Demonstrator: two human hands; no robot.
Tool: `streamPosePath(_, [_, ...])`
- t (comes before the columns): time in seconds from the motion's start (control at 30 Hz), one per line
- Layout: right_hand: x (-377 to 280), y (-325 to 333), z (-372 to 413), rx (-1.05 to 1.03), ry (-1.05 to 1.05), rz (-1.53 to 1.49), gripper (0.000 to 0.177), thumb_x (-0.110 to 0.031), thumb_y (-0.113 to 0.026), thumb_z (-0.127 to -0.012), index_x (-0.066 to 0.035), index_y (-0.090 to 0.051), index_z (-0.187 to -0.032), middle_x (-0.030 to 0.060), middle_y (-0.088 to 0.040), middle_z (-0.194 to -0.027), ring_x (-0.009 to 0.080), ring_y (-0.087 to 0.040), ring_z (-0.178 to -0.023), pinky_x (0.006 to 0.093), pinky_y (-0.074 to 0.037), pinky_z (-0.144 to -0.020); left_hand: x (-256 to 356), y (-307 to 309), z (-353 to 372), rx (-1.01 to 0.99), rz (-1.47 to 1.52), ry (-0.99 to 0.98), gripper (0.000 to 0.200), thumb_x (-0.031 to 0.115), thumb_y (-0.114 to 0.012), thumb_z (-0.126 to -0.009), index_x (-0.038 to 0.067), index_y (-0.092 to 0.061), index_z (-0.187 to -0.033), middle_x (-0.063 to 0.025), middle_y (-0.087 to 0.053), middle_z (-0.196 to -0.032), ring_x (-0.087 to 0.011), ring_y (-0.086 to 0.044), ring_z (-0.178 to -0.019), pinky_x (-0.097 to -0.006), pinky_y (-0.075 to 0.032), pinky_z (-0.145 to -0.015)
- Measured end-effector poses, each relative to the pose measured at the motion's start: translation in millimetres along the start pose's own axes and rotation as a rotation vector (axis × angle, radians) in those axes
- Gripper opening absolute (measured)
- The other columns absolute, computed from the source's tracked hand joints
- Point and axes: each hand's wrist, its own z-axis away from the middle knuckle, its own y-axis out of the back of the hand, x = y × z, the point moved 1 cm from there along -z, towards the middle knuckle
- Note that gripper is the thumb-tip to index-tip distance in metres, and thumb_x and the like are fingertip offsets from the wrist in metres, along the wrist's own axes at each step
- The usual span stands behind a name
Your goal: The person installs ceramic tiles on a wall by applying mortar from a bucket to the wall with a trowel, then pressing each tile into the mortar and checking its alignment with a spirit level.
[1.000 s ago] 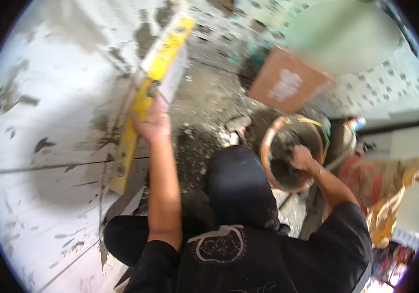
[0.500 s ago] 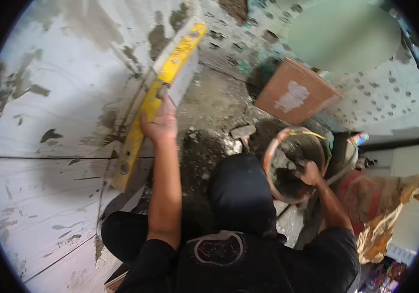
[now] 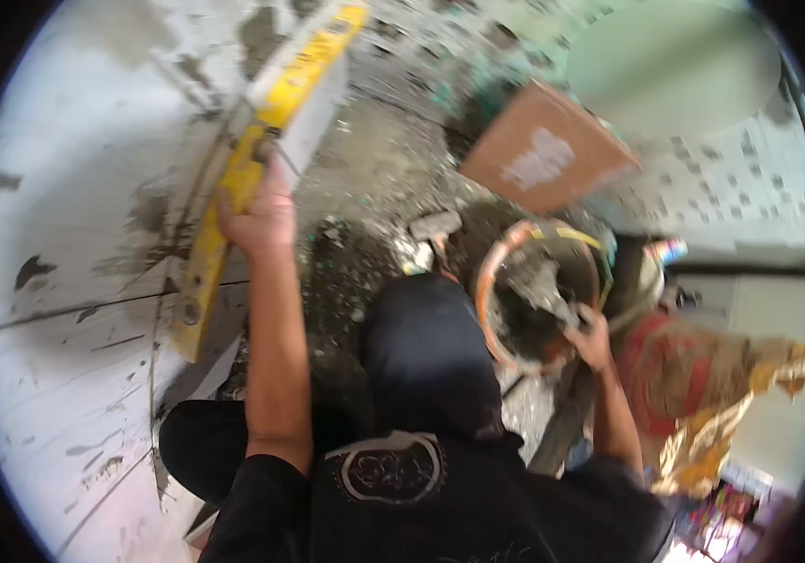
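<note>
level (image 3: 285, 94) slanting up-right in left hand (image 3: 257, 220), trowel (image 3: 539, 281) in right hand (image 3: 592, 340)

One long yellow metal spirit level (image 3: 252, 159) at eleven o'clock. One round orange-rimmed bucket of grey mortar (image 3: 480, 286) at three o'clock, with one mortar-caked grey trowel (image 3: 539, 280) in it. One brown square cardboard sheet (image 3: 543, 150) at one o'clock, and one crumpled red-and-tan sack (image 3: 703, 375) at four o'clock. Two bare hands (one left hand (image 3: 257, 220), one right hand (image 3: 595, 338)). At least two large white tiles (image 3: 65, 216) at nine o'clock; the blur hides the full count.
</note>
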Motion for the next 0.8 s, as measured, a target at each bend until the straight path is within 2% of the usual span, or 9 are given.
streamPosePath(0.03, [4.7, 2.3, -4.7, 0.015, -0.027, -0.027, 0.030, -0.009, -0.064, -0.066, 0.003, -0.058, -0.093, 0.0061, -0.059, -0.082, 0.0106, -0.052, -0.079, 0.0264, -0.042, -0.076, -2.5, -1.2, -0.4, 0.002, -0.072, -0.048, 0.059, 0.035, -0.038, -0.085, -0.004, -0.031, -0.128, -0.0198, -0.037, -0.130, -0.0339, -0.035, -0.121, -0.0473, -0.031, -0.100])
streamPosePath(0.1, [-27.9, 7.8, -28.4, 0.029, -0.080, -0.154, 0.029, 0.000, -0.061, -0.063, 0.003, -0.057, -0.091, 0.0037, -0.058, -0.087, 0.0094, -0.050, -0.081, 0.0249, -0.041, -0.076, -11.0, -17.3, 10.4, 0.203, -0.212, -0.142, 0.054, 0.035, -0.040, -0.085, -0.003, -0.039, -0.123, -0.0177, -0.044, -0.126, -0.0318, -0.041, -0.117, -0.0440, -0.034, -0.099])
streamPosePath(0.17, [-72.2, 15.2, -68.7, 0.008, 0.142, -0.140, 0.031, 0.003, -0.057, -0.061, 0.002, -0.056, -0.093, 0.0048, -0.057, -0.090, 0.0092, -0.050, -0.081, 0.0239, -0.041, -0.075, -12.5, -23.1, 13.1, 0.309, -0.197, -0.142, 0.051, 0.035, -0.043, -0.084, -0.002, -0.045, -0.118, -0.0166, -0.047, -0.122, -0.0307, -0.045, -0.114, -0.0409, -0.036, -0.098])
streamPosePath(0.3, [-171.8, 10.5, -166.7, -0.053, 0.300, -0.193, 0.033, -0.003, -0.056, -0.063, 0.002, -0.051, -0.096, 0.0031, -0.054, -0.080, 0.0103, -0.050, -0.075, 0.0230, -0.042, -0.066, -11.1, -25.3, 13.8, 0.332, -0.099, -0.098, 0.049, 0.035, -0.047, -0.083, -0.001, -0.048, -0.116, -0.0153, -0.049, -0.121, -0.0317, -0.046, -0.112, -0.0393, -0.037, -0.097])
streamPosePath(0.47, [-303.5, 9.0, -287.6, 0.043, 0.701, 0.408, 0.030, -0.014, -0.063, -0.064, 0.000, -0.058, -0.091, 0.0069, -0.056, -0.072, 0.0138, -0.051, -0.063, 0.0270, -0.041, -0.059, -9.2, -20.0, 14.1, 0.310, -0.108, -0.084, 0.052, 0.036, -0.051, -0.081, 0.000, -0.046, -0.118, -0.0171, -0.047, -0.122, -0.0344, -0.045, -0.113, -0.0401, -0.034, -0.099])
streamPosePath(0.6, [-400.6, -13.0, -355.1, -0.125, 0.859, 0.733, 0.033, -0.024, -0.063, -0.062, -0.002, -0.064, -0.087, 0.0141, -0.059, -0.064, 0.0256, -0.057, -0.060, 0.0350, -0.045, -0.059, -9.0, -21.5, 15.5, 0.322, -0.083, -0.087, 0.048, 0.032, -0.051, -0.082, -0.001, -0.047, -0.116, -0.0169, -0.048, -0.121, -0.0332, -0.045, -0.113, -0.0400, -0.036, -0.097])
streamPosePath(0.67, [-429.5, -34.6, -384.7, -0.217, 0.935, 0.885, 0.032, -0.027, -0.062, -0.061, -0.003, -0.067, -0.082, 0.0152, -0.061, -0.068, 0.0282, -0.058, -0.063, 0.0373, -0.045, -0.061, -7.9, -19.9, 15.2, 0.296, -0.074, -0.074, 0.048, 0.033, -0.051, -0.081, -0.001, -0.047, -0.117, -0.0171, -0.048, -0.121, -0.0330, -0.045, -0.113, -0.0399, -0.036, -0.097])
streamPosePath(0.73, [-449.2, -62.0, -410.5, -0.213, 0.858, 1.091, 0.033, -0.031, -0.062, -0.061, -0.004, -0.067, -0.077, 0.0147, -0.061, -0.067, 0.0283, -0.058, -0.063, 0.0380, -0.046, -0.061, -7.2, -14.4, 13.9, 0.283, -0.083, -0.065, 0.050, 0.033, -0.052, -0.081, -0.001, -0.047, -0.117, -0.0180, -0.048, -0.120, -0.0337, -0.046, -0.112, -0.0399, -0.038, -0.096])
streamPosePath(0.8, [-468.3, -80.0, -409.2, -0.309, 0.737, 1.099, 0.023, -0.021, -0.065, -0.058, -0.001, -0.064, -0.069, 0.0113, -0.058, -0.057, 0.0226, -0.054, -0.051, 0.0344, -0.044, -0.049, -6.7, -13.7, 13.7, 0.269, -0.083, -0.054, 0.053, 0.035, -0.052, -0.081, -0.003, -0.046, -0.117, -0.0186, -0.048, -0.120, -0.0328, -0.047, -0.111, -0.0386, -0.037, -0.097])
